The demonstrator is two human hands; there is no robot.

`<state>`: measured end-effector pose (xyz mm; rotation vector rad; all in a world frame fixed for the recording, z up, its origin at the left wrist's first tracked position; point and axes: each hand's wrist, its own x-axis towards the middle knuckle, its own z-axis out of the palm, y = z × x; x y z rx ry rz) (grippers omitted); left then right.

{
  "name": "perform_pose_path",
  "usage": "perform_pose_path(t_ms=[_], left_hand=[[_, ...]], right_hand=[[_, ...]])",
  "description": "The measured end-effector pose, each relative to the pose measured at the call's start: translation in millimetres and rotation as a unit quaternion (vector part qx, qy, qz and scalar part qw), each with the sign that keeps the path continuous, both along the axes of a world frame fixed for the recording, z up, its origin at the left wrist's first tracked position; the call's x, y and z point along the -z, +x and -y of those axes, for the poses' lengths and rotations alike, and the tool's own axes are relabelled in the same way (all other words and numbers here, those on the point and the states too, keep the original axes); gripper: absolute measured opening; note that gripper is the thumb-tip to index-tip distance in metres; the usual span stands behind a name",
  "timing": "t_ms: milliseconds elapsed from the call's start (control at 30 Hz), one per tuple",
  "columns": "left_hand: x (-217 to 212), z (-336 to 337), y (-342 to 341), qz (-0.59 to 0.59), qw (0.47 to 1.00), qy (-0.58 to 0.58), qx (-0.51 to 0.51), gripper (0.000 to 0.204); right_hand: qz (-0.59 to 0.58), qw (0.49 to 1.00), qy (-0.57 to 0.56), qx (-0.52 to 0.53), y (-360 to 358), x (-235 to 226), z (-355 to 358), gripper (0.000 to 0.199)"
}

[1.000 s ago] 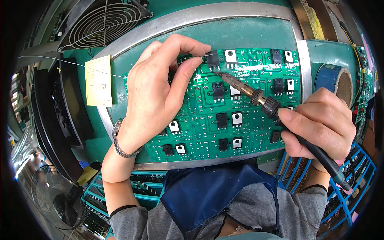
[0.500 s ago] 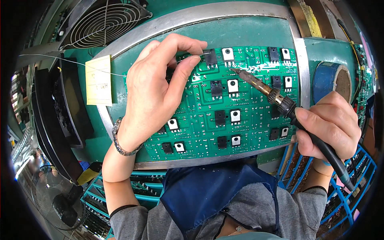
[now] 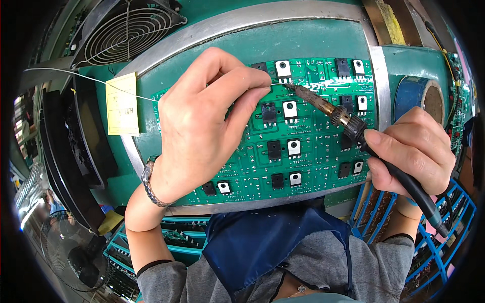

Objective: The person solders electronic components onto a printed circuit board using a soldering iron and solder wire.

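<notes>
The right hand (image 3: 414, 151) has its grip closed around a black-handled, brown-barrelled soldering iron (image 3: 356, 130), tip near the green circuit board (image 3: 316, 130): probably light, rigid, hot-ended, so best held by the handle. The left hand (image 3: 202, 116) pinches a thin silvery wire (image 3: 144, 97), likely soft and easily bent, best pinched near its end.

A bare green strip of counter (image 3: 303, 39) left passage beyond the circuit board (image 3: 318, 134). The left hand (image 3: 204, 118) blocked much of the board's left part; the soldering iron (image 3: 356, 130), slanting from the right hand (image 3: 417, 151), barred its upper right. Between them, the near middle lay open above low components (image 3: 293, 147).
</notes>
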<state>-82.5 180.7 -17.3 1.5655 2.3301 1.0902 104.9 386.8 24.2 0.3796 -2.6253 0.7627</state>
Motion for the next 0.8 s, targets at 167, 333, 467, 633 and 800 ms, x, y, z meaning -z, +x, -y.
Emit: perform_pose_path(t_ms=[167,333,467,633,800], left_hand=[[4.8,0.7,-1.2,-0.016,1.0,0.002,0.003,0.016],[3.2,-3.2,0.5,-0.023,1.0,0.005,0.011,0.017],[5.1,-2.5,1.6,-0.032,0.999,0.003,0.009,0.018],[7.7,-2.2,1.3,-0.047,0.999,0.01,0.012,0.019],[5.8,-4.9,-2.7,-0.041,0.999,0.011,0.006,0.015]], right_hand=[[0.004,1.0,-0.006,0.009,-1.8,1.1,1.3,0.028],[0.01,1.0,-0.007,0.003,-2.5,-3.7,-4.8,0.027],[0.01,1.0,-0.012,0.007,-4.4,-1.9,-6.0,0.027],[0.018,1.0,-0.016,0.015,-5.8,-1.6,-5.8,0.029],[0.012,1.0,-0.017,0.014,-5.3,-1.4,-7.0,0.028]])
